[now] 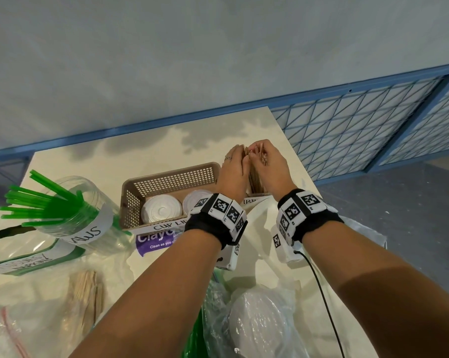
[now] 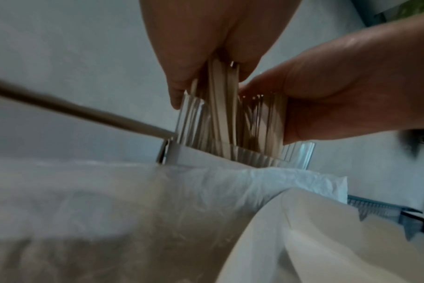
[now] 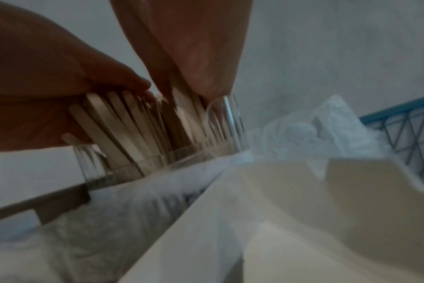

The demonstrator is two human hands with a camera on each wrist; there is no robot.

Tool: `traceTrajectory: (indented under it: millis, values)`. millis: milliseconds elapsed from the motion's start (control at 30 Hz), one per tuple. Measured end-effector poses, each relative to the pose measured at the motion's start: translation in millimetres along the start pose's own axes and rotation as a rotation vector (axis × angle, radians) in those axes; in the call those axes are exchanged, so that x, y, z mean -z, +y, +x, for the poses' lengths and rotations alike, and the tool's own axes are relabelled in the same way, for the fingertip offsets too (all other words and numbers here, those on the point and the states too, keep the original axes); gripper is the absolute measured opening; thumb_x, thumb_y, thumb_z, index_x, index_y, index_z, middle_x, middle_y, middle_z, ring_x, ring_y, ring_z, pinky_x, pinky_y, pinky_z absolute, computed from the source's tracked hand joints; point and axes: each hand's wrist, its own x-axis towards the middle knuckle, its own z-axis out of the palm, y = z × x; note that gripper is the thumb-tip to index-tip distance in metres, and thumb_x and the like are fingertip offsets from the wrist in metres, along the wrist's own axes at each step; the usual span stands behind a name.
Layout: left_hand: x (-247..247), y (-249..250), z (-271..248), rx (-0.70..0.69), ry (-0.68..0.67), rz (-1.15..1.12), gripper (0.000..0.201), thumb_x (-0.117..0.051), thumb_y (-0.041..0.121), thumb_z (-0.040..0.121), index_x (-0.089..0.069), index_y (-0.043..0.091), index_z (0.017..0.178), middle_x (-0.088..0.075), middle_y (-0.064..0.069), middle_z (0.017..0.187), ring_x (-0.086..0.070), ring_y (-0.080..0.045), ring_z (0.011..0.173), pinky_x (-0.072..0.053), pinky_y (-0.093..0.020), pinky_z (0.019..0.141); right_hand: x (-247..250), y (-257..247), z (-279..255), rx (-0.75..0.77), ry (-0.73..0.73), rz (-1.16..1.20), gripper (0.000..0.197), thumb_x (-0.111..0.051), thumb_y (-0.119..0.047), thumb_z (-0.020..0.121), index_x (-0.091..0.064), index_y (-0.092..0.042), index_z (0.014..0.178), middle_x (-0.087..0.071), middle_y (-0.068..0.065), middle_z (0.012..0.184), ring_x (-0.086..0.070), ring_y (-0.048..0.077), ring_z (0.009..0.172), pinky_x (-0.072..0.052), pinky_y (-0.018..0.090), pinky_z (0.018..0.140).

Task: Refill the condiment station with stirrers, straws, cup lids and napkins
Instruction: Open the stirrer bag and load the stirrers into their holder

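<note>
A bundle of wooden stirrers (image 1: 255,177) stands in a clear ribbed cup (image 2: 299,153) at the table's far right, behind the basket. My left hand (image 1: 233,165) curls round the bundle's left side. My right hand (image 1: 266,159) pinches the stirrer tops from the right. In the left wrist view the left hand (image 2: 206,47) comes down onto the stirrers (image 2: 223,107) and the right hand (image 2: 339,95) closes in from the side. In the right wrist view the right hand (image 3: 194,47) and left hand (image 3: 48,86) hold the stirrers (image 3: 124,122) above the cup (image 3: 228,118). The cup's base is hidden.
A brown mesh basket (image 1: 166,180) holds white cup lids (image 1: 161,209). A clear jar of green straws (image 1: 70,210) lies at the left by a napkin box (image 1: 24,259). Nearer me lie a bag of stirrers (image 1: 86,293) and bagged lids (image 1: 259,324). The table edge (image 1: 295,156) runs close on the right.
</note>
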Motion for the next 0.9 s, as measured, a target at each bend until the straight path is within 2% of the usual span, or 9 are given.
traceTrajectory:
  millis: [167,333,500,600,667,700,733,800,900]
  values:
    - [10.5,9.4,-4.5,0.033,0.023,0.019,0.041,-0.031,0.021,0.101,-0.038,0.007,0.138,-0.043,-0.011,0.142,-0.04,-0.021,0.131,-0.03,-0.025,0.102,0.9,-8.0,-3.3,0.009,0.087,0.0,0.029,-0.064,-0.017,0.084,-0.058,-0.013,0.112,-0.062,0.003,0.108,-0.055,0.011,0.095,-0.037,0.003,0.077]
    - [24.4,21.4,-14.7,0.101,0.006,0.013,0.045,-0.028,0.024,0.102,-0.03,0.007,0.143,-0.037,-0.012,0.146,-0.036,-0.023,0.134,-0.028,-0.027,0.106,11.6,-29.0,-11.5,-0.019,0.067,0.014,0.037,-0.052,-0.027,0.094,-0.05,-0.013,0.128,-0.052,0.002,0.132,-0.047,0.012,0.122,-0.031,0.012,0.093]
    - [49.0,36.0,-31.0,0.151,0.059,0.008,0.044,-0.026,0.018,0.101,-0.029,0.005,0.143,-0.035,-0.015,0.147,-0.033,-0.024,0.136,-0.026,-0.024,0.103,22.3,-61.5,-27.1,0.043,0.084,-0.074,0.037,-0.046,-0.025,0.097,-0.049,-0.01,0.13,-0.039,0.006,0.142,-0.035,0.015,0.133,-0.022,0.007,0.093]
    - [74.0,54.7,-46.4,0.159,0.109,0.009,0.044,-0.028,0.014,0.1,-0.03,0.005,0.143,-0.036,-0.017,0.145,-0.036,-0.026,0.133,-0.028,-0.026,0.101,27.1,-89.0,-43.1,0.059,0.076,-0.048,0.034,-0.049,-0.023,0.095,-0.051,-0.012,0.127,-0.042,0.007,0.136,-0.042,0.014,0.125,-0.027,0.009,0.094]
    - [98.2,69.8,-62.6,0.129,0.155,0.045,0.044,-0.031,0.011,0.098,-0.03,0.004,0.142,-0.037,-0.017,0.144,-0.038,-0.026,0.131,-0.028,-0.025,0.099,26.8,-111.2,-58.4,0.072,0.06,-0.021,0.032,-0.051,-0.022,0.094,-0.053,-0.014,0.124,-0.044,0.006,0.132,-0.047,0.015,0.119,-0.035,0.018,0.099]
    - [112.6,76.9,-71.3,0.101,0.178,0.063,0.044,-0.032,0.009,0.098,-0.031,0.004,0.141,-0.038,-0.017,0.144,-0.037,-0.026,0.132,-0.027,-0.025,0.098,24.5,-122.6,-66.6,0.085,0.051,-0.005,0.03,-0.052,-0.022,0.093,-0.054,-0.014,0.122,-0.046,0.006,0.13,-0.05,0.015,0.115,-0.039,0.021,0.096]
    - [129.1,83.7,-80.3,0.075,0.205,0.068,0.042,-0.032,0.01,0.098,-0.033,0.004,0.14,-0.039,-0.017,0.143,-0.037,-0.025,0.132,-0.027,-0.024,0.098,21.0,-134.3,-75.1,0.098,0.037,0.017,0.029,-0.053,-0.021,0.092,-0.055,-0.014,0.121,-0.05,0.005,0.128,-0.053,0.014,0.11,-0.043,0.02,0.09]
    - [167.0,95.8,-100.2,0.037,0.263,0.1,0.04,-0.031,0.013,0.099,-0.038,0.006,0.138,-0.043,-0.015,0.14,-0.039,-0.024,0.13,-0.027,-0.023,0.097,9.4,-156.5,-94.4,0.121,-0.024,0.055,0.027,-0.055,-0.018,0.091,-0.056,-0.014,0.118,-0.056,0.001,0.121,-0.055,0.008,0.098,-0.042,0.007,0.076]
    - [230.1,100.5,-135.7,0.011,0.357,0.18,0.036,-0.033,0.013,0.097,-0.051,0.007,0.127,-0.055,-0.015,0.127,-0.049,-0.025,0.117,-0.034,-0.026,0.091,-18.3,-189.8,-128.1,0.131,-0.14,0.099,0.025,-0.056,-0.016,0.091,-0.057,-0.013,0.116,-0.058,-0.004,0.107,-0.053,0.0,0.087,-0.038,-0.002,0.068]
